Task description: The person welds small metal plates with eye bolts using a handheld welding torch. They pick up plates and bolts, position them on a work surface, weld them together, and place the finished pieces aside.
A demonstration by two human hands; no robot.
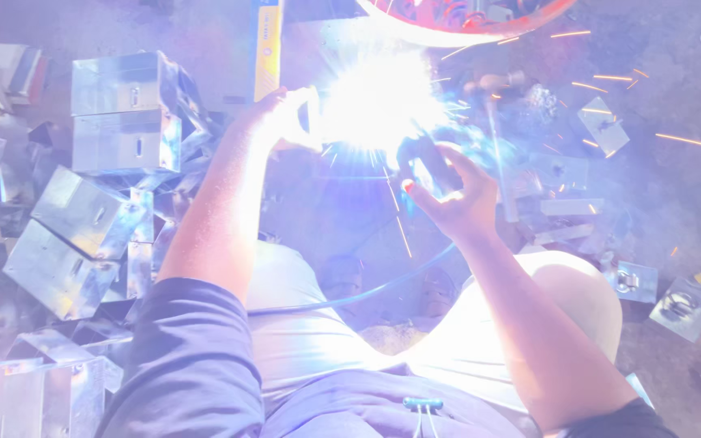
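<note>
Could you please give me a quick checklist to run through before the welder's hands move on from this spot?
1. Left hand steady beside the arc flash: ok; what its grip holds is washed out, cannot tell.
2. Right hand closed on the welding holder: ok.
3. Hands protected: not ok, both are bare.
4. Cable free of snags: ok, it runs loose across the lap.
5. Sparks landing clear of clutter: not ok, they fly over the small metal plates.
6. Metal boxes stacked clear of the arms: ok.
</note>
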